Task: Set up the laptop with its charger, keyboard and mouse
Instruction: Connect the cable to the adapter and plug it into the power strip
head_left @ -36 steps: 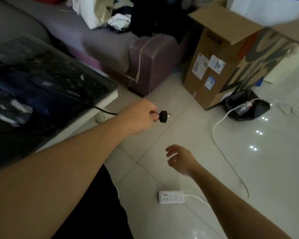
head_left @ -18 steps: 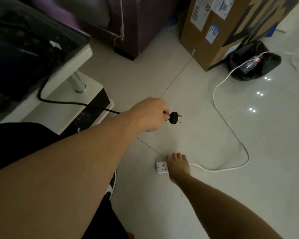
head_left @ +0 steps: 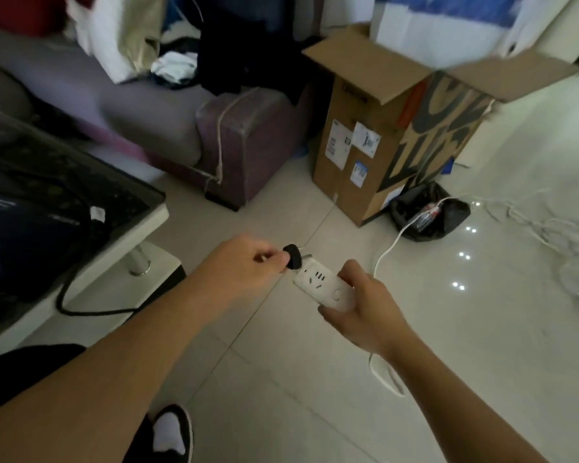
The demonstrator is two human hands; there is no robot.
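Observation:
My left hand point(head_left: 244, 267) pinches the black charger plug point(head_left: 292, 257), its metal prongs pointing at the top end of a white power strip point(head_left: 321, 285). My right hand point(head_left: 361, 312) grips that strip from below and the right, lifted off the floor, socket face up. The plug sits just at the strip's upper corner; whether the prongs are in a socket I cannot tell. The black charger cable point(head_left: 81, 295) runs from my left hand back under the glass table point(head_left: 124, 208), where dark items lie that I cannot make out.
A white cord point(head_left: 386, 253) trails from the strip across the glossy tiled floor toward a black bag point(head_left: 448, 222). An open cardboard box point(head_left: 381, 138) stands behind. A purple sofa point(head_left: 241, 135) with piled clothes fills the back left. My foot point(head_left: 171, 429) is at the bottom.
My right hand has picked the power strip up off the floor and raised it to the plug. My left hand kept the plug and now meets the strip.

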